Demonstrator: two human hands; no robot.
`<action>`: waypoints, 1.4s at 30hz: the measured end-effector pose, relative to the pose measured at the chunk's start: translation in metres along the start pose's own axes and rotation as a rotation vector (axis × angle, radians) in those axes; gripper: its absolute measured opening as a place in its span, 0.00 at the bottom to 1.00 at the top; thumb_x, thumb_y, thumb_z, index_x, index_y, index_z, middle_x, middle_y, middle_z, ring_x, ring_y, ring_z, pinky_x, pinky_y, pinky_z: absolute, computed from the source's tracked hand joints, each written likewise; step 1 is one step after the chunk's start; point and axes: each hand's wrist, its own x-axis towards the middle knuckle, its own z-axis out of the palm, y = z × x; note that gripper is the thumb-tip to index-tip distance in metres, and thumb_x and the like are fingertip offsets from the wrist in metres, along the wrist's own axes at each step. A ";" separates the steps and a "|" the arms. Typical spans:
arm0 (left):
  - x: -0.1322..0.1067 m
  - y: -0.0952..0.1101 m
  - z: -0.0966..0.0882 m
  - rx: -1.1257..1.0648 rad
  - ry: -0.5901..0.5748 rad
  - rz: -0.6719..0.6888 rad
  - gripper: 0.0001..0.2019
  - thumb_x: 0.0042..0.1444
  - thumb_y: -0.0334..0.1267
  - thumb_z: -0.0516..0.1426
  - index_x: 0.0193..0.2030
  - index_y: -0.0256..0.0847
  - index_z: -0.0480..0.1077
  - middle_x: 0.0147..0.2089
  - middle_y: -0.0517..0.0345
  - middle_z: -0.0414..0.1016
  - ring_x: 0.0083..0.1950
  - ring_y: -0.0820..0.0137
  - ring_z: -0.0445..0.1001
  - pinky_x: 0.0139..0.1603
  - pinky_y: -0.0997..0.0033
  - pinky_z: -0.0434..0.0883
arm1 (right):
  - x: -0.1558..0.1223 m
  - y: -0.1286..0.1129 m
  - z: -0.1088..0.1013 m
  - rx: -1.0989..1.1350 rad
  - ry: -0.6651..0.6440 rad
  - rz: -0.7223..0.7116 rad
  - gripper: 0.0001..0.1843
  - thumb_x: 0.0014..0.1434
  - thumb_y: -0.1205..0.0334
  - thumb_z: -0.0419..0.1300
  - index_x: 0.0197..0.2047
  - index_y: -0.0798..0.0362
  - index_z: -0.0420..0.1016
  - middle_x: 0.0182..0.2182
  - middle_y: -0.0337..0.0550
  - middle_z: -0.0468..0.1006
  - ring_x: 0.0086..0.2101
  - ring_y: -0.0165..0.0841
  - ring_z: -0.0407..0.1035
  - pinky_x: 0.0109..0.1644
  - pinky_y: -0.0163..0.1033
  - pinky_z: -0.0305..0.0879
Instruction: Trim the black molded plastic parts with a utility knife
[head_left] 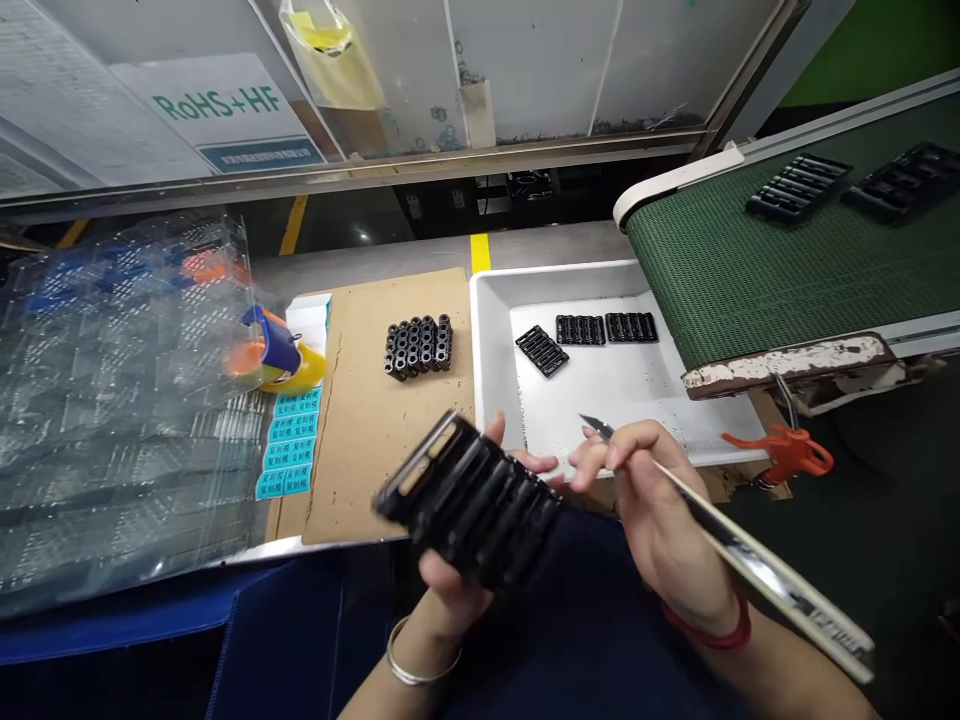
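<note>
My left hand [450, 590] grips a black ribbed plastic part [480, 505] from below, with fingertips showing past its far side. The part is tilted and a little blurred, held above the cardboard's near edge. In my right hand [660, 510] is a craft knife [757, 560] with a long pale handle, its pointed blade turned toward the part. Blade and part are apart. Beyond them, three similar black parts lie in a white tray [555, 400]. On the cardboard [360, 430] stands a block of black tubular pieces [418, 346] in rows.
At right a green conveyor belt [712, 260] carries two black parts [799, 187]. An orange clamp [795, 455] sits below its end. Clear plastic trays [135, 430] are stacked at left, beside blue labels [289, 440] and a yellow tape roll [304, 368].
</note>
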 end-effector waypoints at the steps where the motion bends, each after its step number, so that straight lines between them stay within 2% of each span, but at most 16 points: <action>1: 0.002 0.004 0.005 -0.074 0.002 0.014 0.43 0.51 0.72 0.59 0.69 0.50 0.65 0.53 0.53 0.77 0.52 0.56 0.78 0.56 0.54 0.75 | 0.000 -0.001 -0.005 -0.033 0.010 -0.015 0.13 0.71 0.51 0.57 0.38 0.46 0.77 0.29 0.36 0.79 0.35 0.29 0.73 0.46 0.34 0.72; 3: 0.004 0.012 0.013 -0.177 -0.024 0.004 0.36 0.60 0.68 0.53 0.66 0.45 0.68 0.48 0.53 0.77 0.40 0.64 0.79 0.41 0.65 0.78 | 0.001 -0.005 -0.014 -0.082 0.028 -0.007 0.11 0.69 0.50 0.60 0.41 0.45 0.80 0.28 0.36 0.76 0.31 0.28 0.70 0.40 0.31 0.70; 5: 0.005 0.018 0.017 -0.238 -0.064 -0.067 0.34 0.62 0.66 0.53 0.65 0.45 0.70 0.45 0.52 0.78 0.37 0.66 0.79 0.30 0.73 0.75 | 0.003 -0.008 -0.021 -0.098 0.013 0.039 0.06 0.65 0.54 0.66 0.44 0.42 0.80 0.29 0.35 0.77 0.31 0.28 0.70 0.38 0.30 0.71; 8: 0.000 0.020 0.021 -0.263 -0.101 -0.139 0.32 0.64 0.65 0.50 0.59 0.42 0.74 0.44 0.49 0.80 0.33 0.67 0.78 0.23 0.78 0.71 | 0.003 -0.010 -0.024 -0.079 -0.013 0.094 0.06 0.59 0.53 0.71 0.40 0.44 0.84 0.27 0.38 0.79 0.28 0.29 0.71 0.31 0.31 0.72; 10: -0.004 0.020 0.022 -0.265 -0.121 -0.211 0.35 0.66 0.65 0.45 0.57 0.37 0.76 0.39 0.47 0.81 0.27 0.72 0.75 0.22 0.80 0.69 | 0.002 -0.010 -0.021 -0.056 0.008 0.139 0.09 0.57 0.51 0.72 0.34 0.47 0.84 0.23 0.39 0.77 0.23 0.28 0.70 0.23 0.31 0.69; 13: -0.007 0.019 0.025 -0.286 -0.143 -0.347 0.41 0.64 0.69 0.41 0.64 0.36 0.72 0.34 0.46 0.82 0.22 0.76 0.72 0.23 0.82 0.68 | -0.002 -0.008 -0.014 0.013 0.034 0.268 0.10 0.55 0.54 0.74 0.31 0.49 0.82 0.21 0.37 0.77 0.18 0.26 0.68 0.19 0.28 0.65; 17: -0.008 0.018 0.028 -0.349 -0.179 -0.414 0.42 0.64 0.70 0.40 0.67 0.38 0.67 0.36 0.46 0.82 0.26 0.74 0.76 0.22 0.83 0.68 | -0.008 -0.006 -0.010 0.148 0.012 0.398 0.10 0.56 0.60 0.74 0.31 0.50 0.77 0.21 0.34 0.80 0.18 0.24 0.73 0.21 0.24 0.69; 22: -0.008 0.013 0.029 -0.420 -0.170 -0.419 0.41 0.67 0.66 0.38 0.70 0.34 0.62 0.41 0.42 0.82 0.31 0.68 0.79 0.20 0.81 0.68 | -0.012 -0.008 -0.009 0.240 -0.047 0.477 0.09 0.61 0.58 0.70 0.32 0.52 0.78 0.23 0.37 0.83 0.20 0.25 0.76 0.23 0.25 0.72; 26: -0.009 0.010 0.028 -0.432 -0.192 -0.456 0.43 0.66 0.67 0.38 0.65 0.29 0.68 0.40 0.41 0.81 0.33 0.67 0.80 0.20 0.81 0.68 | -0.015 -0.007 -0.007 0.287 -0.066 0.543 0.09 0.62 0.58 0.69 0.32 0.52 0.77 0.22 0.37 0.82 0.19 0.26 0.75 0.22 0.27 0.72; 30: -0.011 0.009 0.028 -0.439 -0.204 -0.476 0.42 0.66 0.67 0.40 0.60 0.30 0.73 0.40 0.42 0.82 0.32 0.68 0.81 0.20 0.82 0.70 | -0.017 -0.005 -0.005 0.302 -0.054 0.577 0.10 0.62 0.58 0.69 0.32 0.51 0.76 0.20 0.35 0.81 0.17 0.25 0.71 0.20 0.28 0.72; 37: -0.014 0.008 0.025 -0.438 -0.195 -0.522 0.41 0.66 0.67 0.41 0.58 0.31 0.75 0.36 0.44 0.82 0.29 0.70 0.79 0.21 0.81 0.70 | -0.021 -0.003 -0.005 0.287 -0.056 0.585 0.10 0.63 0.58 0.68 0.31 0.51 0.76 0.20 0.33 0.80 0.18 0.23 0.70 0.21 0.25 0.72; 42: -0.013 0.008 0.024 -0.484 -0.240 -0.546 0.43 0.65 0.68 0.40 0.51 0.28 0.78 0.38 0.41 0.82 0.27 0.72 0.78 0.19 0.83 0.68 | -0.020 -0.005 -0.006 0.280 -0.064 0.590 0.09 0.63 0.58 0.68 0.32 0.51 0.76 0.21 0.33 0.81 0.18 0.23 0.71 0.22 0.25 0.72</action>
